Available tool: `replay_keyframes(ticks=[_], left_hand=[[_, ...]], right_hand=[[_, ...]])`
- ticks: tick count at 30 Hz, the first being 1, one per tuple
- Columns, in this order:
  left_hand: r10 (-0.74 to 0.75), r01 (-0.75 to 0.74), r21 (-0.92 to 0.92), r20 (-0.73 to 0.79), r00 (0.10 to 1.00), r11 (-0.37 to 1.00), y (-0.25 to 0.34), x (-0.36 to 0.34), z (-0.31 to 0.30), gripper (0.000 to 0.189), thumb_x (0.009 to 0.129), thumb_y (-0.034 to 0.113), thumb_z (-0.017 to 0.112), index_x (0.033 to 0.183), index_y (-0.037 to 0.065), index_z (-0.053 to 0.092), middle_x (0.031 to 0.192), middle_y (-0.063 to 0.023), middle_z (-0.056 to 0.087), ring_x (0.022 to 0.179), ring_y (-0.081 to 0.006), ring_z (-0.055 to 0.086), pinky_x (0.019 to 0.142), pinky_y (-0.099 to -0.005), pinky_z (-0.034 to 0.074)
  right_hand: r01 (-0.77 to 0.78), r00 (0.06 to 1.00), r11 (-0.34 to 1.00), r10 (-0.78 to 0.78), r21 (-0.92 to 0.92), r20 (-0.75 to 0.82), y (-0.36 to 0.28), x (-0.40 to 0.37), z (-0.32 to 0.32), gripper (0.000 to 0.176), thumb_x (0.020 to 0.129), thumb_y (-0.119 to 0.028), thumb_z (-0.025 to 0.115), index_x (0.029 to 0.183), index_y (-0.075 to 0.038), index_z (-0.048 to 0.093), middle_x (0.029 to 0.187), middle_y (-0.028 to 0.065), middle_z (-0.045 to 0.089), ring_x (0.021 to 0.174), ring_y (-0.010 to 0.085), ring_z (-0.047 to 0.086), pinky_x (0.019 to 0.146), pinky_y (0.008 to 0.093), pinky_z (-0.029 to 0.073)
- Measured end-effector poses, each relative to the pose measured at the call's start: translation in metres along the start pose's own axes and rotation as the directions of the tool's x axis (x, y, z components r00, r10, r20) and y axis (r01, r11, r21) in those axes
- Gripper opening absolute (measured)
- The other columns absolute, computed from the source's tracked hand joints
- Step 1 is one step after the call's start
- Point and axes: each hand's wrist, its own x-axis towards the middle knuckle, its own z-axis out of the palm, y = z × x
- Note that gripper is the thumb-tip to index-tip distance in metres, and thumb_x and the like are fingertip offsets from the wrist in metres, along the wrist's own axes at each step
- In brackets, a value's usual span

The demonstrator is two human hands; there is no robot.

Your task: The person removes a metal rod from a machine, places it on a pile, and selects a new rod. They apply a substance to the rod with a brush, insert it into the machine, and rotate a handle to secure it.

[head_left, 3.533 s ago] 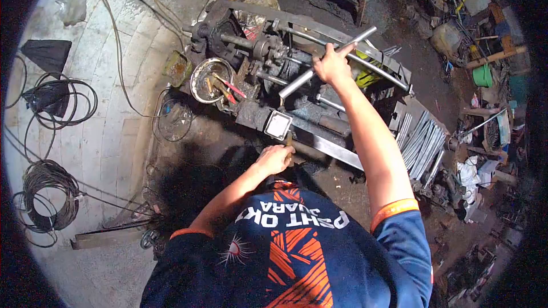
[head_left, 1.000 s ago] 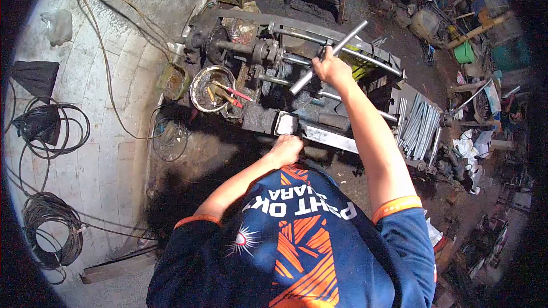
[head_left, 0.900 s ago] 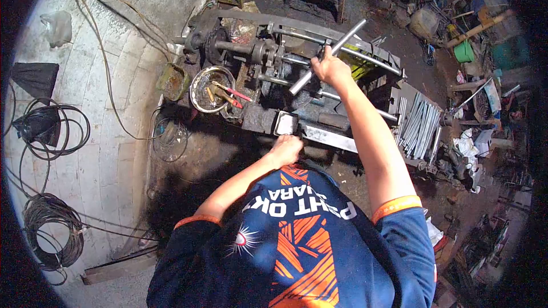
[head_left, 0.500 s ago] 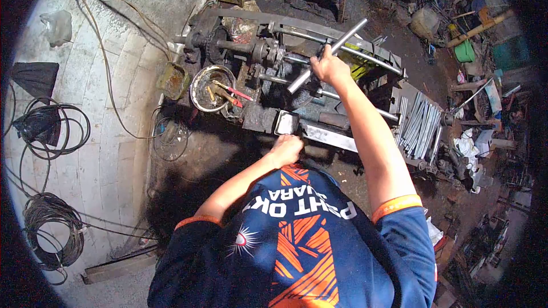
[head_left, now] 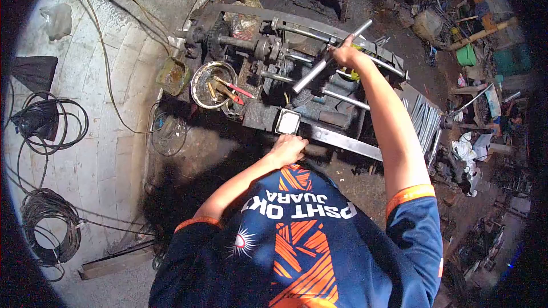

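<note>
My right hand [head_left: 347, 55] is closed round a metal handle bar [head_left: 313, 75] that slants over the machine. Below it run the machine's steel rods [head_left: 347, 98]. My left hand [head_left: 289, 149] is closed at the machine's near edge, just below a small white-rimmed square tray [head_left: 287, 121]; what its fingers hold, if anything, is hidden. A round bowl [head_left: 196, 86] with brushes [head_left: 232, 96] in it stands on the left part of the machine.
Many thin metal rods [head_left: 420, 125] lie at the machine's right end. A yellowish container [head_left: 173, 76] is left of the bowl. Coiled black cable [head_left: 51, 228] lies at the far left. A green basket [head_left: 466, 55] and clutter are at the upper right.
My right hand has moved a little to the right and up, and the bar has shifted with it. My left hand has stayed almost in place by the near edge.
</note>
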Motion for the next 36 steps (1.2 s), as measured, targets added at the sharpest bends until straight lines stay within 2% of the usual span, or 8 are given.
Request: replay_keyframes(ticks=[4, 9, 14, 19, 26, 28, 32, 36], left_hand=[[-0.013, 0.013, -0.005, 0.035, 0.999, 1.000, -0.002, 0.000, -0.001, 0.029, 0.069, 0.019, 0.069, 0.092, 0.003, 0.062, 0.090, -0.0140, 0.064, 0.093, -0.0340, 0.062, 0.079, -0.0467, 0.049], [0.002, -0.002, -0.021, 0.015, 1.000, 1.000, -0.007, -0.001, 0.003, 0.030, 0.070, 0.022, 0.068, 0.092, 0.003, 0.063, 0.091, -0.0136, 0.064, 0.093, -0.0337, 0.062, 0.079, -0.0469, 0.048], [0.007, -0.007, -0.014, 0.022, 1.000, 1.000, -0.005, 0.001, 0.000, 0.031, 0.069, 0.020, 0.072, 0.093, 0.003, 0.064, 0.092, -0.0153, 0.065, 0.093, -0.0353, 0.062, 0.080, -0.0468, 0.048], [0.031, -0.030, -0.016, 0.032, 0.999, 0.999, -0.001, 0.002, -0.008, 0.030, 0.069, 0.020, 0.071, 0.092, 0.003, 0.064, 0.089, -0.0147, 0.065, 0.090, -0.0349, 0.063, 0.078, -0.0465, 0.048], [0.046, -0.045, -0.016, 0.069, 0.997, 0.999, -0.003, 0.006, -0.008, 0.030, 0.069, 0.021, 0.068, 0.092, 0.001, 0.062, 0.088, -0.0159, 0.063, 0.088, -0.0359, 0.062, 0.076, -0.0478, 0.048], [0.052, -0.051, -0.018, 0.067, 0.996, 0.999, -0.003, 0.007, -0.009, 0.030, 0.069, 0.021, 0.068, 0.091, 0.001, 0.062, 0.088, -0.0159, 0.063, 0.088, -0.0361, 0.063, 0.076, -0.0479, 0.048], [0.064, -0.063, -0.017, 0.047, 0.997, 0.998, -0.005, 0.007, -0.007, 0.029, 0.069, 0.022, 0.068, 0.088, 0.001, 0.062, 0.087, -0.0160, 0.063, 0.086, -0.0362, 0.063, 0.075, -0.0479, 0.048], [0.057, -0.056, -0.019, 0.057, 0.997, 0.998, -0.005, 0.008, -0.004, 0.029, 0.069, 0.022, 0.068, 0.087, 0.001, 0.061, 0.087, -0.0161, 0.063, 0.087, -0.0358, 0.063, 0.075, -0.0478, 0.048]], right_hand=[[0.038, 0.999, 0.998, -0.037, -0.042, 0.011, -0.008, -0.008, 0.002, 0.085, 0.095, -0.043, 0.029, 0.136, 0.008, -0.024, 0.130, 0.0349, 0.044, 0.128, 0.0390, 0.041, 0.112, 0.0402, 0.025], [0.127, 0.988, 0.989, -0.119, 0.082, -0.095, 0.013, 0.038, 0.026, 0.100, 0.092, -0.048, 0.041, 0.133, -0.005, -0.039, 0.144, 0.0397, 0.016, 0.137, 0.0431, 0.022, 0.114, 0.0392, 0.017], [0.140, 0.985, 0.985, -0.127, 0.102, -0.118, 0.011, 0.036, 0.027, 0.097, 0.094, -0.045, 0.038, 0.132, 0.002, -0.038, 0.146, 0.0388, 0.003, 0.139, 0.0438, 0.015, 0.115, 0.0374, 0.014], [0.097, 0.994, 0.995, -0.096, 0.019, -0.047, 0.010, 0.039, 0.025, 0.085, 0.097, -0.043, 0.028, 0.134, 0.007, -0.031, 0.145, 0.0361, -0.016, 0.141, 0.0418, -0.003, 0.116, 0.0399, -0.003], [0.216, 0.976, 0.968, -0.219, -0.132, -0.007, 0.022, 0.059, 0.030, 0.078, 0.099, -0.040, 0.023, 0.136, 0.009, -0.025, 0.145, 0.0399, -0.006, 0.140, 0.0426, 0.001, 0.112, 0.0492, -0.012], [0.201, 0.977, 0.978, -0.195, 0.064, -0.085, 0.020, 0.046, 0.030, 0.081, 0.098, -0.041, 0.024, 0.134, 0.010, -0.028, 0.143, 0.0426, 0.001, 0.139, 0.0424, 0.011, 0.114, 0.0468, -0.007], [0.187, 0.977, 0.982, -0.189, -0.031, -0.103, 0.027, 0.074, 0.039, 0.088, 0.097, -0.041, 0.028, 0.128, 0.009, -0.036, 0.141, 0.0439, 0.011, 0.136, 0.0407, 0.024, 0.115, 0.0394, 0.006], [0.136, 0.985, 0.987, -0.125, 0.090, -0.119, 0.012, 0.036, 0.030, 0.093, 0.094, -0.042, 0.033, 0.126, 0.005, -0.041, 0.140, 0.0385, 0.026, 0.134, 0.0383, 0.033, 0.113, 0.0362, 0.019]])
